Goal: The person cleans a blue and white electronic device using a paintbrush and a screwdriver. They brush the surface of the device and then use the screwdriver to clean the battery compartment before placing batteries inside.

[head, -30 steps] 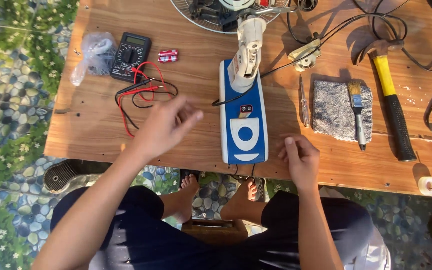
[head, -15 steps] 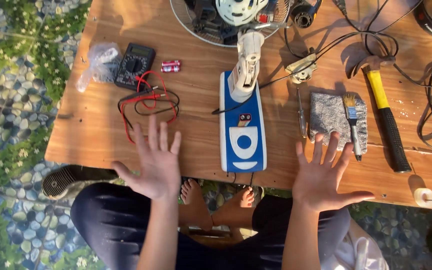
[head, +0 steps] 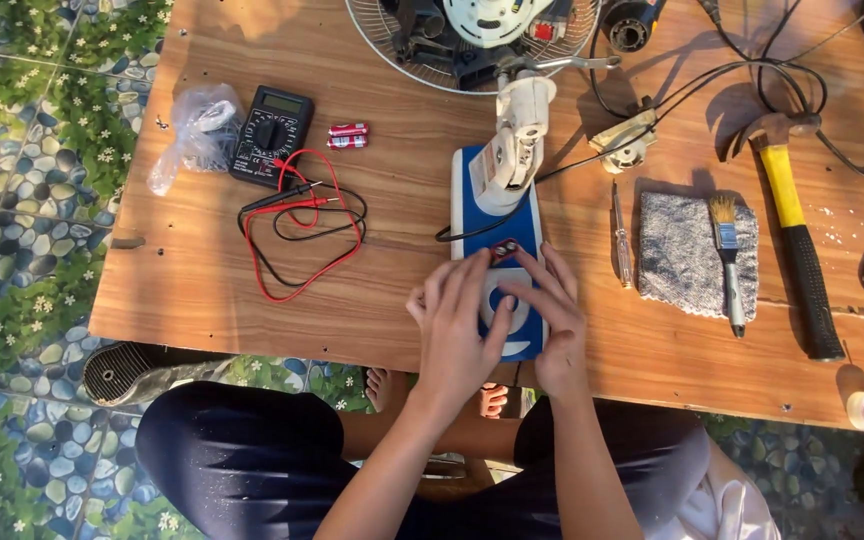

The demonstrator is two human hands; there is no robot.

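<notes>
So both hands sit on the glossy blue-and-white plastic fan base near the wooden table's front edge: left hand flat, fingers loosely spread over its curved panel, right hand half-curled with fingertips pressing it, gripping nothing. At 10 o'clock lies a black multimeter with looping red and black leads; at 3 o'clock a fuzzy grey cloth carries a bristly paintbrush, beside a yellow-handled hammer.

Glossy blue plastic fan base, matt wooden table, seemingly rough grey cloth.
</notes>
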